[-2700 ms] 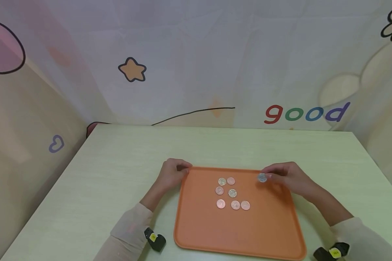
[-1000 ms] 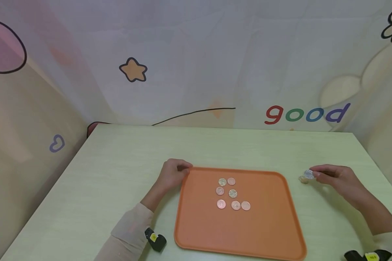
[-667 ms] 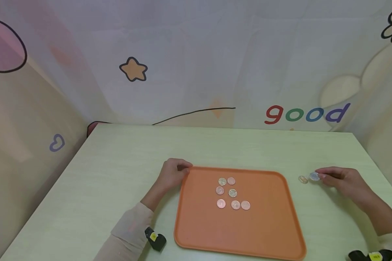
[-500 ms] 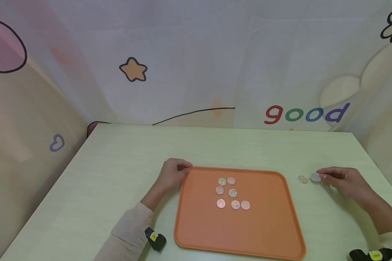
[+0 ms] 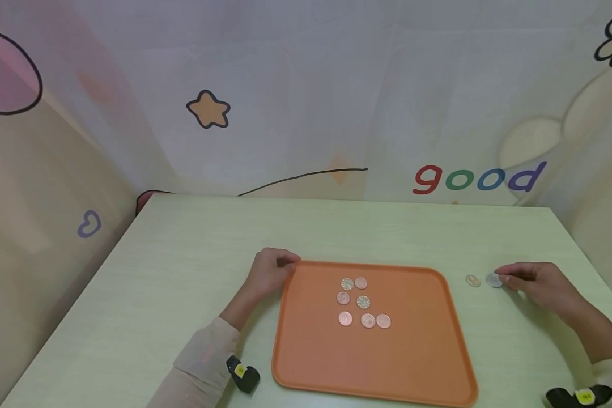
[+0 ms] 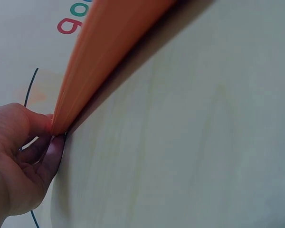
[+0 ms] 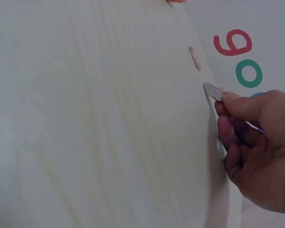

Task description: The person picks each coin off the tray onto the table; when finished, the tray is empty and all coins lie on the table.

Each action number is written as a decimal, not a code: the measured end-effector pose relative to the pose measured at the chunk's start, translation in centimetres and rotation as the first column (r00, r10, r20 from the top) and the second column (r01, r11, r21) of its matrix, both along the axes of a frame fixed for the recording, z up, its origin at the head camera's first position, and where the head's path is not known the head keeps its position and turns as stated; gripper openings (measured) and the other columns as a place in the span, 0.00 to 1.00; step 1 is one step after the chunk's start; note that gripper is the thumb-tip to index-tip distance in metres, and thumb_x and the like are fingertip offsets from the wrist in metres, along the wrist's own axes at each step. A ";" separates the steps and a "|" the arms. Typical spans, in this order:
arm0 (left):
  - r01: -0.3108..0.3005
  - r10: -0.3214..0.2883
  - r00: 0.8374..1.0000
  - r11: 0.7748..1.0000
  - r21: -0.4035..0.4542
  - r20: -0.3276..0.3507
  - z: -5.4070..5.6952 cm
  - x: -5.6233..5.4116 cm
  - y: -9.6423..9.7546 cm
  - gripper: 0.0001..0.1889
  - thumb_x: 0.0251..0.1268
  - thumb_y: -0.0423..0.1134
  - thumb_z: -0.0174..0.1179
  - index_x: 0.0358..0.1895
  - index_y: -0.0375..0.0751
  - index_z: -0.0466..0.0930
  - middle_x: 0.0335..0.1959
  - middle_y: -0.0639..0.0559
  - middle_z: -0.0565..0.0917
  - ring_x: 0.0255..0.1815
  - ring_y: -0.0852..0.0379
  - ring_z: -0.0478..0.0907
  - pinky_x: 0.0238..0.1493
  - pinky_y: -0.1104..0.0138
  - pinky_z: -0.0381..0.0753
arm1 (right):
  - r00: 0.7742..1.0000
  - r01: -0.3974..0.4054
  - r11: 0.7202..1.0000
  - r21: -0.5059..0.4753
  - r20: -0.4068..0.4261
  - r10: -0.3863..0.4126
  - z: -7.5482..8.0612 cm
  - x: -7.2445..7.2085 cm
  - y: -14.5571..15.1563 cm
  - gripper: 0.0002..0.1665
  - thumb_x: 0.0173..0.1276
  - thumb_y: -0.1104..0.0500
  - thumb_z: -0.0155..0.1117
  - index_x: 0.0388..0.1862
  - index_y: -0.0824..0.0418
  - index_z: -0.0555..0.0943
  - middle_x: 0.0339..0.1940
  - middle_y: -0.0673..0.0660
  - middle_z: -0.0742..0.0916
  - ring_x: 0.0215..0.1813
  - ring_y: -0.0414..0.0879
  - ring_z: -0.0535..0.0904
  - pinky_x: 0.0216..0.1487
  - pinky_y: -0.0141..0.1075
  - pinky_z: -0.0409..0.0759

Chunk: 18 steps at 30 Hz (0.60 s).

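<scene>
Wide tabletop [image 5: 347, 229] beyond orange tray [image 5: 377, 362] — left hand [image 5: 267, 273] pinching its edge, right hand [image 5: 538, 283] pinching silver coin [image 5: 492, 280]

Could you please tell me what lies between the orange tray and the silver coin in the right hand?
In the head view, one golden coin lies on the table between the orange tray and silver coin.

Dim light; soft shadows [image 5: 548, 333]; wrist views seemingly hazy.

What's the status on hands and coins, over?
Left hand grips orange tray by its corner. Right hand pinches silvery coin; golden coin beside it on table. Seven coins on tray. Nothing visibly blocking.
</scene>
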<state>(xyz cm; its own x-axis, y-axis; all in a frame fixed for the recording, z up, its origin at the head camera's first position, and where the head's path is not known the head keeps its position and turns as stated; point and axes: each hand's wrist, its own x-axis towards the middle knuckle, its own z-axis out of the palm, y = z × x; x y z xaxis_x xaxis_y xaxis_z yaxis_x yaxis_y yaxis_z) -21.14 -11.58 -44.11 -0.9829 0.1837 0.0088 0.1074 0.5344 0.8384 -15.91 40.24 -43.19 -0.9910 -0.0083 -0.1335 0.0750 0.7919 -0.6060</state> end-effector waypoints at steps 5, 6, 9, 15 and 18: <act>0.001 -0.001 1.000 1.000 0.001 -0.011 0.0 0.0 0.0 0.09 0.66 0.26 0.61 0.43 0.36 0.90 0.44 0.42 0.91 0.48 0.47 0.86 0.53 0.56 0.85 | 1.000 -0.019 1.000 0.021 -0.002 0.019 -0.1 0.0 -0.1 0.22 0.76 0.58 0.62 0.56 0.76 0.81 0.54 0.74 0.86 0.36 0.20 0.69 0.34 0.24 0.73; 0.000 0.000 1.000 1.000 0.000 -0.012 0.0 0.0 0.0 0.09 0.66 0.26 0.61 0.43 0.36 0.90 0.44 0.42 0.91 0.48 0.48 0.87 0.52 0.56 0.85 | 1.000 -0.023 1.000 0.021 0.000 0.023 -0.1 0.0 -0.1 0.22 0.76 0.58 0.62 0.56 0.76 0.81 0.55 0.76 0.85 0.36 0.19 0.68 0.35 0.23 0.74; -0.001 0.001 1.000 1.000 -0.007 -0.015 -0.1 0.0 0.0 0.09 0.66 0.26 0.61 0.43 0.36 0.90 0.43 0.42 0.91 0.46 0.49 0.87 0.51 0.57 0.85 | 1.000 -0.028 0.999 0.022 0.004 0.028 0.0 0.0 -0.1 0.22 0.76 0.59 0.62 0.57 0.76 0.81 0.57 0.77 0.84 0.36 0.16 0.68 0.36 0.21 0.75; -0.002 0.002 1.000 1.000 -0.003 -0.008 -0.2 -0.1 0.0 0.09 0.66 0.26 0.62 0.43 0.36 0.90 0.43 0.43 0.91 0.46 0.49 0.87 0.50 0.58 0.85 | 0.999 -0.034 0.999 0.029 0.022 0.034 0.1 -0.2 -0.1 0.21 0.75 0.60 0.61 0.57 0.76 0.80 0.58 0.78 0.83 0.36 0.15 0.67 0.37 0.20 0.76; -0.003 0.003 1.000 1.000 -0.004 -0.006 -0.2 -0.1 0.0 0.09 0.66 0.26 0.62 0.43 0.36 0.90 0.43 0.43 0.91 0.46 0.49 0.87 0.50 0.58 0.85 | 0.999 -0.033 0.999 0.035 0.027 0.032 0.1 -0.2 -0.1 0.20 0.75 0.61 0.61 0.58 0.76 0.80 0.58 0.78 0.83 0.36 0.15 0.66 0.37 0.20 0.76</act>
